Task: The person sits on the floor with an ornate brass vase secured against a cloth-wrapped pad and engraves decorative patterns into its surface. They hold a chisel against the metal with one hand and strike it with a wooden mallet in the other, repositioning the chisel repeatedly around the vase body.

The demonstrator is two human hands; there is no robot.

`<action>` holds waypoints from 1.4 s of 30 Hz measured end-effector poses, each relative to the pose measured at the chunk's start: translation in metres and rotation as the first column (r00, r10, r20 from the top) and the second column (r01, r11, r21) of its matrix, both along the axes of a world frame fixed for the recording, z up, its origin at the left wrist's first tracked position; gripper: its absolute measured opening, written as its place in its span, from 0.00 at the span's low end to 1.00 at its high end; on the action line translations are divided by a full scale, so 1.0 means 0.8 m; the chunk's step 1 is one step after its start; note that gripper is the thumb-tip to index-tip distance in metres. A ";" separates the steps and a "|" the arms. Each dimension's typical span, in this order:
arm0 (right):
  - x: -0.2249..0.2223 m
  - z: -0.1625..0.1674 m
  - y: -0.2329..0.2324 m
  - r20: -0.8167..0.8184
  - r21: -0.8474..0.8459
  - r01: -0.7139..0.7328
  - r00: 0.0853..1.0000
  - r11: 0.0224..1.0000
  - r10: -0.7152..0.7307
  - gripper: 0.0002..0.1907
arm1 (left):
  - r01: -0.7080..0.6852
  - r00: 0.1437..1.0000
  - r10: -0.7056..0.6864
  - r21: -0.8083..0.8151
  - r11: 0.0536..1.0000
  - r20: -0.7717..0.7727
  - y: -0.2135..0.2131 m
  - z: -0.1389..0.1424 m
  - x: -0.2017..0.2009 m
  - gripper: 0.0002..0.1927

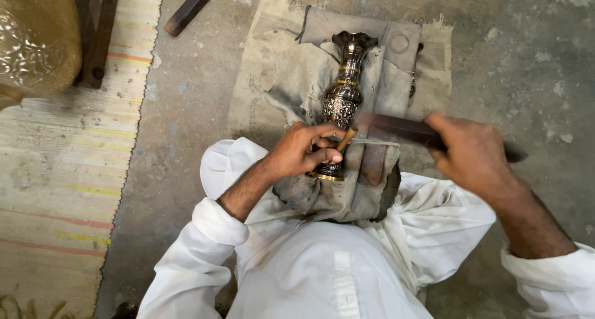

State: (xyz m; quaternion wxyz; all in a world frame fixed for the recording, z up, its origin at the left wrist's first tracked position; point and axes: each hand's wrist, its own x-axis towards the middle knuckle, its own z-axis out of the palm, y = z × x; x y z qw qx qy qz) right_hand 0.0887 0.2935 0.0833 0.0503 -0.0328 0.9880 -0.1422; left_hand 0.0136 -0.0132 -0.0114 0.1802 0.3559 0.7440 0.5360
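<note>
Engraved brass vase (343,99) lying on a grey cloth pad (279,77) in the lap, left hand (305,150) pinching a small chisel (346,139) against its body, right hand (472,153) gripping a dark wooden striker (403,130) beside it: chasing apparently underway, steady tool placement needed.

Soft, even daylight, no hard shadows — the right hand (474,155) and its dark bar (403,130) smear with motion blur; wide-angle bending curves the edges.

A vase (343,99) lies on a cloth (279,71) spread over the floor (527,58), its mouth pointing far. A mat (62,189) lies to the left, a wooden bar (189,9) beyond the cloth's far left corner
</note>
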 end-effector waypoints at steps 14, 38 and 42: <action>-0.006 0.008 -0.002 0.108 -0.092 0.198 0.976 0.976 -0.188 0.16 | -0.097 0.986 0.092 0.030 0.995 0.137 0.003 -0.008 0.008 0.22; -0.037 0.026 -0.017 0.046 0.167 -0.125 0.992 0.978 0.119 0.18 | -0.117 0.989 0.109 0.082 0.990 0.099 -0.010 -0.015 0.012 0.21; -0.039 0.024 -0.019 0.103 0.210 -0.122 0.989 0.970 0.102 0.16 | -0.125 0.979 0.114 0.061 0.990 0.167 -0.011 -0.020 0.011 0.22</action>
